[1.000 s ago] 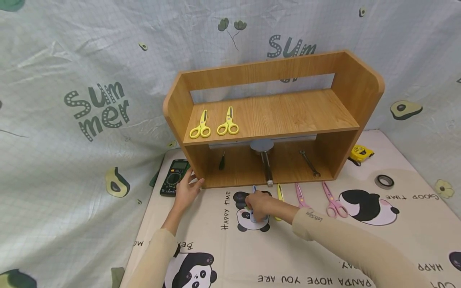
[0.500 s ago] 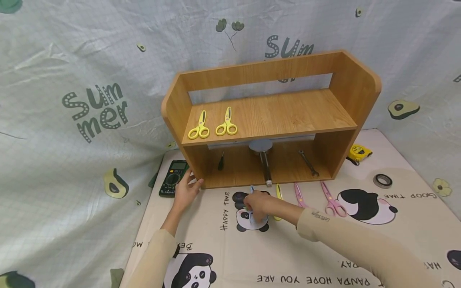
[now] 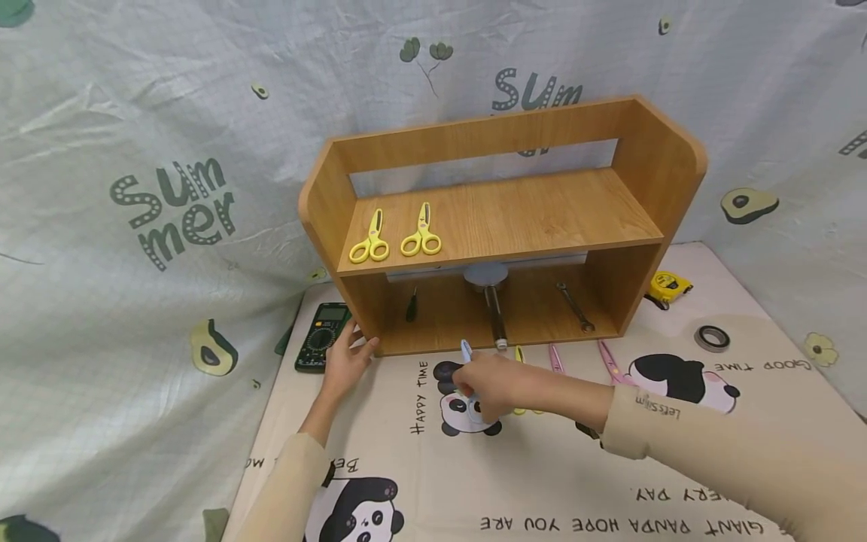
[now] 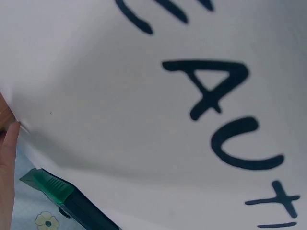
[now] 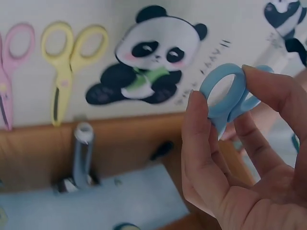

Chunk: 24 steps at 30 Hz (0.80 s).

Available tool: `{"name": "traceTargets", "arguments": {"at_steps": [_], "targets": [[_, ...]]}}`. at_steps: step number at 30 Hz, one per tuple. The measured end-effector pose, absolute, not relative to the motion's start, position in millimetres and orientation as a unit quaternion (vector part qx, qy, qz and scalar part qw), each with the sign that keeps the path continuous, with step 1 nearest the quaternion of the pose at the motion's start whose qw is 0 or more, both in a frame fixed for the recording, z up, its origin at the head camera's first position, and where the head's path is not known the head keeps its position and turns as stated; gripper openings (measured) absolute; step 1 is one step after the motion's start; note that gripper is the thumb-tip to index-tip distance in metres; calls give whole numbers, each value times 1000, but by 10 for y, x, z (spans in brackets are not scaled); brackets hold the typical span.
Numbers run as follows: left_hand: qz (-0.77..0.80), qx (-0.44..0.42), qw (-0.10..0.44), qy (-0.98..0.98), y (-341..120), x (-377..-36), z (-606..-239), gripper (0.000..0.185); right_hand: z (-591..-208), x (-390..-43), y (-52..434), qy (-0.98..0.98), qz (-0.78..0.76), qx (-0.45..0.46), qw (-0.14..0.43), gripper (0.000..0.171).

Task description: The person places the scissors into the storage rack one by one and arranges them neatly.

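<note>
The right hand [image 3: 489, 388] pinches a pair of blue scissors [image 5: 225, 96] by the handle loops, fingers [image 5: 199, 139] curled about them; the blade tip [image 3: 466, 349] points up toward 12 o'clock, just in front of the wooden shelf unit [image 3: 667, 162]. The left hand [image 3: 345, 361] rests with relaxed, nearly straight fingers against the unit's lower left corner, holding nothing.

The unit stands on a panda-print mat [image 3: 555, 482] covering the tabletop. Its upper shelf holds two pairs of yellow scissors [image 3: 369, 239] [image 3: 421, 233], side by side at the left end. The lower compartment holds a small dark screwdriver [image 3: 411, 305] at the left, a grey tool with a metal shaft [image 3: 493, 309] in the middle (I cannot tell what kind), and a wrench [image 3: 576, 307] at the right.

At 3 o'clock from the right hand lie another pair of yellow scissors [image 5: 62, 72] and two pink ones [image 3: 555, 358] [image 3: 608, 359], partly hidden by the sleeve. A multimeter [image 3: 320, 339] lies at 9 o'clock from the left hand; a yellow tape measure [image 3: 669, 286] and a roll of tape [image 3: 712, 338] lie well off to the right.
</note>
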<state>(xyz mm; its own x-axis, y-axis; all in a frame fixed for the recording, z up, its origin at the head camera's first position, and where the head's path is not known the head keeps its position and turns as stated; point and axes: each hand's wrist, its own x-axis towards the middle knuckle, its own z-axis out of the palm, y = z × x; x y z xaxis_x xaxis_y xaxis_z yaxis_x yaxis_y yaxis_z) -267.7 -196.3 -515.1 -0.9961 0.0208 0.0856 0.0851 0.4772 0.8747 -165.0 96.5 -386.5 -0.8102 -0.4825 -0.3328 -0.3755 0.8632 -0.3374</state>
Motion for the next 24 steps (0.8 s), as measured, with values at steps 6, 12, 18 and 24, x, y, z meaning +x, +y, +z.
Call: {"name": "traceTargets", "arguments": {"at_steps": [6, 12, 18, 24], "targets": [[-514, -30, 31, -857, -1977, -2676, -5152, 72, -3463, -1585, 1038, 934, -123, -269, 200, 36], [-515, -33, 30, -856, -1972, -2677, -5150, 72, -2971, -1579, 1126, 925, -134, -287, 211, 36], [-514, -38, 35, -856, -1971, -2677, -5156, 72, -2563, -1634, 1177, 929, -104, -296, 196, 34], [-503, -38, 39, -862, -1976, -2678, -5160, 72, -2227, -1860, 1147, 934, -77, -289, 196, 35]]}}
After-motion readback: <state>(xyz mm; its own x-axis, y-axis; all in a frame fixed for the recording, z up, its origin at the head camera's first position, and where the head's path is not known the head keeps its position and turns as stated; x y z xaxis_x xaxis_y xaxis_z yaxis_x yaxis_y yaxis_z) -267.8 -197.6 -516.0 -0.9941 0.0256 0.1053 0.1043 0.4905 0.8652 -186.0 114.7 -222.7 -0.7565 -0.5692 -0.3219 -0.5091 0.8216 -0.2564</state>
